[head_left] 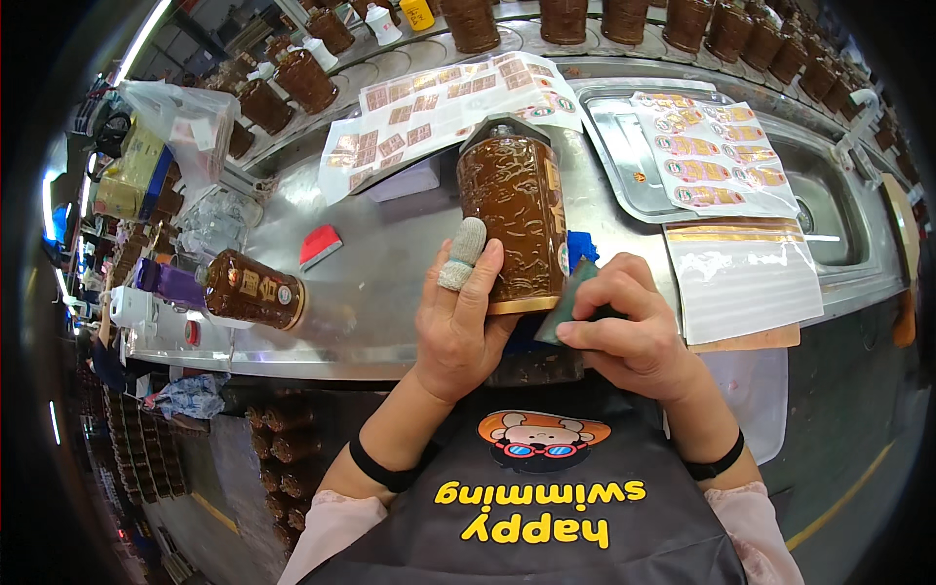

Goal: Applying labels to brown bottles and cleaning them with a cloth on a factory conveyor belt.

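Observation:
A large brown bottle [509, 210] with a bumpy surface and a gold band at its base leans away from me over the steel table. My left hand [456, 327] grips its lower left side, with a grey knitted cover on one finger. Pinched between the thumb and fingers of my right hand [629, 327] is a thin, dark green pad [564, 317], close to the bottle's lower right edge. Behind that hand lies something blue [581, 248], partly hidden. Another brown bottle [255, 290] lies on its side at the left.
Label sheets [429, 112] lie beyond the bottle. On the right are a steel tray [624, 185] with more label sheets [721, 156], a white plastic pouch [741, 288] and a sink [829, 219]. A red scraper [320, 246] rests left. Several brown bottles [468, 24] line the far conveyor.

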Tool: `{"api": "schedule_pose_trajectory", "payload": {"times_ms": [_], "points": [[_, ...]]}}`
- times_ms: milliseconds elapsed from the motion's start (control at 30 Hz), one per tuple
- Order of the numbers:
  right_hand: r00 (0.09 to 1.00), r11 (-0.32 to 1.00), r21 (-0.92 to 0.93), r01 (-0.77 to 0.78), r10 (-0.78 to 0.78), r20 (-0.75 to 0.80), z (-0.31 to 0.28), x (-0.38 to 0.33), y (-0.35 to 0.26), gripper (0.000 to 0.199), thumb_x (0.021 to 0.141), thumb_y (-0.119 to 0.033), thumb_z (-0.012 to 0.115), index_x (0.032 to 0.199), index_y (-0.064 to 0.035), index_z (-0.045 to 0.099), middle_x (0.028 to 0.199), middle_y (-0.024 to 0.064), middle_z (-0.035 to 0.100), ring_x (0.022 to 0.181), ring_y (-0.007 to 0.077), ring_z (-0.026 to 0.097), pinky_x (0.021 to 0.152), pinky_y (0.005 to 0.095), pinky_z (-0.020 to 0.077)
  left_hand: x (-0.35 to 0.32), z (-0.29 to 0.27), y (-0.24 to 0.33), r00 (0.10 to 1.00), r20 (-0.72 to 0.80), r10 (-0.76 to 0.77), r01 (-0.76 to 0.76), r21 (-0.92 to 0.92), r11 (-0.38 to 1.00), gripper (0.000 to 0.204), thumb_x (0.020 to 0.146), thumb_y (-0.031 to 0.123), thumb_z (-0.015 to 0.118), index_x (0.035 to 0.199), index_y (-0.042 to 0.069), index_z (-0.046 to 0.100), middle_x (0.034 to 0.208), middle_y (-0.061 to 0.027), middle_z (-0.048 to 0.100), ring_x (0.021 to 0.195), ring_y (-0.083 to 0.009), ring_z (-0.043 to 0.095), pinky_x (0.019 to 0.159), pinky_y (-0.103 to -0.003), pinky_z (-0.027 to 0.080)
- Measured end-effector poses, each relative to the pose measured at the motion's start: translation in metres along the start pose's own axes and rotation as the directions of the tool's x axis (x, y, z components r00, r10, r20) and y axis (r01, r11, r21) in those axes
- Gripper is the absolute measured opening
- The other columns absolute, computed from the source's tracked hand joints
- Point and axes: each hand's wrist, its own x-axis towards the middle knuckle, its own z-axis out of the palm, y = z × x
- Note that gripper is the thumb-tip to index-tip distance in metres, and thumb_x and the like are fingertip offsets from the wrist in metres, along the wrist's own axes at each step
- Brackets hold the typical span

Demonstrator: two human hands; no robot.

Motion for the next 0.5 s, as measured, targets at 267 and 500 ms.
{"api": "schedule_pose_trajectory", "payload": {"times_ms": [267,500], "points": [[0.999,0.998,0.041,-0.045,0.045,-0.004,-0.012,-0.001,0.000,0.030,0.059,0.002,0.071,0.086,-0.0120,0.067,0.086,0.0004,0.058,0.084,0.0230,0.054,0.079,0.0373,0.0400,-0.021,0.005,-0.005,0.984,-0.005,-0.177,0.172,-0.216,0.961,0.060,0.089,0.019,0.068,0.136,-0.008,0.043,0.127,-0.0277,0.055,0.109,-0.0426,0.058,0.094,-0.043,0.047],[1.000,0.998,-0.052,0.019,-0.018,0.012,-0.001,-0.001,-0.001,0.028,0.060,0.001,0.071,0.085,-0.0123,0.067,0.088,0.0011,0.058,0.084,0.0229,0.054,0.078,0.0383,0.0398,-0.023,0.009,-0.003,0.973,0.016,-0.230,0.227,-0.233,0.946,0.059,0.093,0.023,0.063,0.137,-0.009,0.039,0.125,-0.0267,0.055,0.109,-0.0399,0.059,0.093,-0.041,0.047]]}}
